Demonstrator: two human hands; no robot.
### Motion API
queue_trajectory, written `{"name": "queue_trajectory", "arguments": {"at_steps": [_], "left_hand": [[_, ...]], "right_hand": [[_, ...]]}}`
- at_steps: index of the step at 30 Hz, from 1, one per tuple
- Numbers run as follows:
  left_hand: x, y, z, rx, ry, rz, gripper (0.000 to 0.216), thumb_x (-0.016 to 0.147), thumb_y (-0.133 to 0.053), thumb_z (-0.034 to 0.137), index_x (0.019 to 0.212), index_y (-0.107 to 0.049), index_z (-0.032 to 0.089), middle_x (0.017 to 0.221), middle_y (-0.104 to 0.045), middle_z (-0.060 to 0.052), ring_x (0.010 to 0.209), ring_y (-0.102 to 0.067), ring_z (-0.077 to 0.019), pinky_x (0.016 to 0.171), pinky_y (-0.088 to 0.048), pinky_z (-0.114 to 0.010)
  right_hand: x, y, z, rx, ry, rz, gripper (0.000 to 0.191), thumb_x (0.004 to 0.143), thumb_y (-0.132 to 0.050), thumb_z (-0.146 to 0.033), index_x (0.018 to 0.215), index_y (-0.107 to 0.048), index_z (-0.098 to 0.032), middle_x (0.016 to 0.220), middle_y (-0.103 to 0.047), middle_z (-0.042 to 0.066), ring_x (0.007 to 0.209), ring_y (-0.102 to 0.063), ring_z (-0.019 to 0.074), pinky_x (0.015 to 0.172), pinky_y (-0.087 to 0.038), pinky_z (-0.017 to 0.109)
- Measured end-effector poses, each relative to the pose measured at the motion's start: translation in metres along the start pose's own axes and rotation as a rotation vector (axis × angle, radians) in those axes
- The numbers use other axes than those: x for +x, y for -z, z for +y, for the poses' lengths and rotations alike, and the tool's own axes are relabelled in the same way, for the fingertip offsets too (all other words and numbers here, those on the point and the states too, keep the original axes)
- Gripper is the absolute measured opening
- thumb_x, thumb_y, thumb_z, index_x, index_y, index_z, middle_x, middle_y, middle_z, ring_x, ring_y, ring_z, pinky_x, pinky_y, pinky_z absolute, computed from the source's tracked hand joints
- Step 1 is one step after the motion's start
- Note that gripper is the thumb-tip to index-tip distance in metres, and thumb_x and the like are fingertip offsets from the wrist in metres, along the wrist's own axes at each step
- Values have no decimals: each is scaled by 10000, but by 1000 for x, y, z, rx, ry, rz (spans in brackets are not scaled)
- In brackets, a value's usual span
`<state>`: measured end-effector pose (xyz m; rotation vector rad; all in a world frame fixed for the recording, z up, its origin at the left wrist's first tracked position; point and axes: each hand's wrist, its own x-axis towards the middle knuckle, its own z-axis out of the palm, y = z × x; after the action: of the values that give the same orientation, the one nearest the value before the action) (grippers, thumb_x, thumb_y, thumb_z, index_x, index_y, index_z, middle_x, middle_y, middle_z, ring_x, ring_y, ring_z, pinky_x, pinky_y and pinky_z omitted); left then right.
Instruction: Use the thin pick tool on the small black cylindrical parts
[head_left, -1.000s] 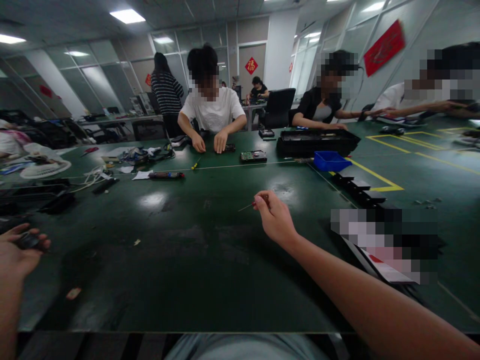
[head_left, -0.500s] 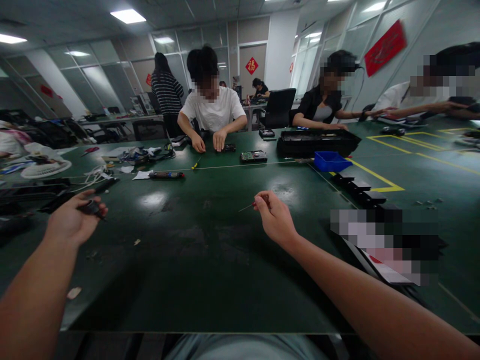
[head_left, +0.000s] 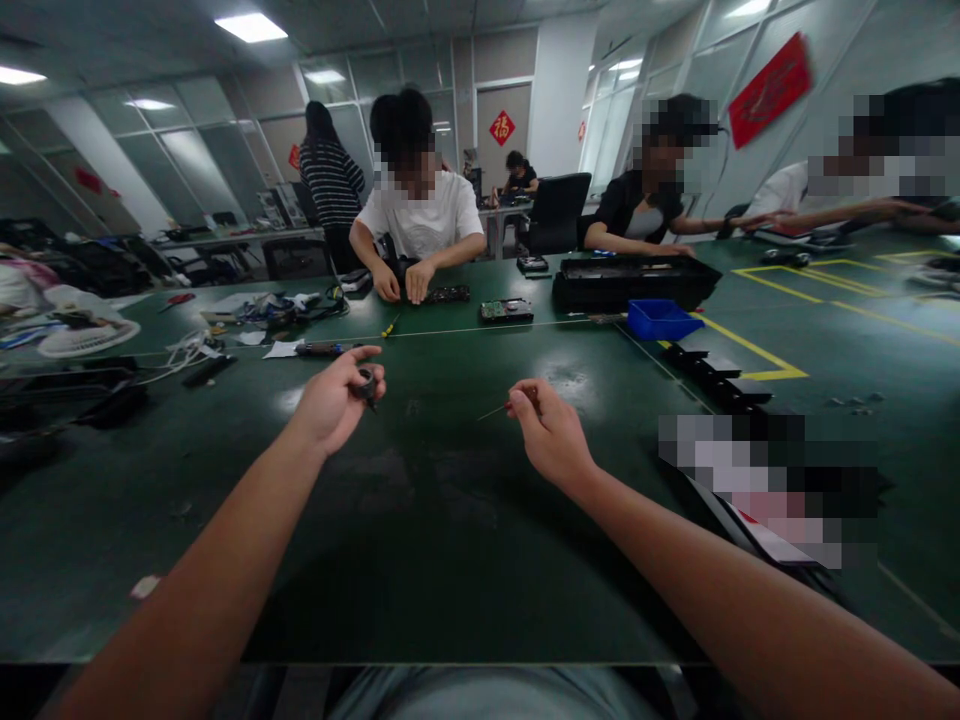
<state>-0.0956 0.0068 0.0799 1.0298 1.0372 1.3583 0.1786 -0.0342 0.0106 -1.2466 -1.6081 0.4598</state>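
Observation:
My left hand (head_left: 334, 400) is above the left-centre of the green table (head_left: 420, 560), its fingers curled round a small black object (head_left: 367, 385) with a pointed lower end; its exact kind does not show. To the right, my right hand (head_left: 551, 425) pinches a slim screwdriver (head_left: 495, 411) whose thin metal shaft points left. Most of its reddish-brown handle is hidden by the fingers. A gap of bare tabletop lies between the two hands. Just beyond my left hand rests a dark cylindrical tool (head_left: 321, 349) beside scraps of white paper.
Farther back lie a hard drive (head_left: 507, 311), a yellow-tipped tool (head_left: 390, 326), a long black housing (head_left: 634, 285) and a blue bin (head_left: 660, 320). Cables and parts (head_left: 285, 308) clutter the left. Black brackets (head_left: 716, 375) line the right. Co-workers, one in a white shirt (head_left: 424, 220), work opposite.
My left hand has swung right from the far left toward the middle, carrying the small black object. My right hand with the screwdriver has stayed nearly still.

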Motion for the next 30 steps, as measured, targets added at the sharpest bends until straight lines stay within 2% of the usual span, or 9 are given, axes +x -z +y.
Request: {"name": "queue_trajectory", "arguments": {"at_steps": [3,6,9,11,15,18,22,30], "left_hand": [[-6,-30,-23,104,18,-126,434,657,-482,105,1080,-580,123,808,-568,-49,705,-539,-164,658,-448,-271],[-15,-50,-47,445,-17,-246,506,688,-534,98,1192,-548,148,969,-606,-59,836,-574,-181,762,-462,-297],[-22,-59,-69,793,-102,-324,616,711,-563,44,1309,-483,168,1105,-623,-83,947,-596,-211,860,-467,-345],[-24,-58,-80,898,-166,-320,556,786,-575,75,1326,-482,169,1182,-625,-107,1051,-598,-241,947,-455,-391],[-19,-48,-91,985,-287,-358,363,842,-652,148,1202,-617,183,1212,-649,-91,1137,-588,-255,1026,-433,-420],[-14,-39,-94,990,-383,-414,341,831,-677,114,1159,-669,207,1204,-656,-65,1152,-584,-233,1052,-421,-403],[-11,-34,-96,997,-374,-383,427,839,-687,128,1253,-636,218,1220,-659,-63,1153,-587,-235,1049,-424,-415],[-12,-36,-95,988,-418,-382,376,864,-689,200,1236,-645,226,1235,-670,-50,1170,-586,-238,1051,-421,-413]], "right_hand": [[0,1,-1,6,6,-15,219,987,-465,-397,968,-586,-216,847,-689,47,800,-667,206,726,-465,333],[-1,2,-4,18,1,-27,198,980,-478,-376,998,-591,-214,878,-692,50,822,-670,206,751,-472,338],[-1,3,-7,18,-1,-18,194,978,-480,-359,962,-608,-214,850,-698,38,797,-669,195,745,-469,331],[0,4,-10,-6,-12,-25,236,972,-498,-393,889,-624,-211,773,-686,24,735,-656,188,697,-458,319],[-1,4,-12,1,-51,-43,302,947,-537,-458,814,-640,-207,670,-648,3,609,-599,166,589,-418,301],[-2,2,-9,129,-56,-22,271,952,-524,-436,884,-646,-204,734,-679,17,670,-632,171,632,-465,305],[-2,-1,-4,271,-64,-4,234,948,-529,-398,1022,-637,-203,858,-725,47,802,-690,193,755,-526,346],[-1,-4,1,236,-95,-15,221,949,-531,-393,1018,-631,-209,893,-735,59,849,-705,212,795,-531,382]]}}
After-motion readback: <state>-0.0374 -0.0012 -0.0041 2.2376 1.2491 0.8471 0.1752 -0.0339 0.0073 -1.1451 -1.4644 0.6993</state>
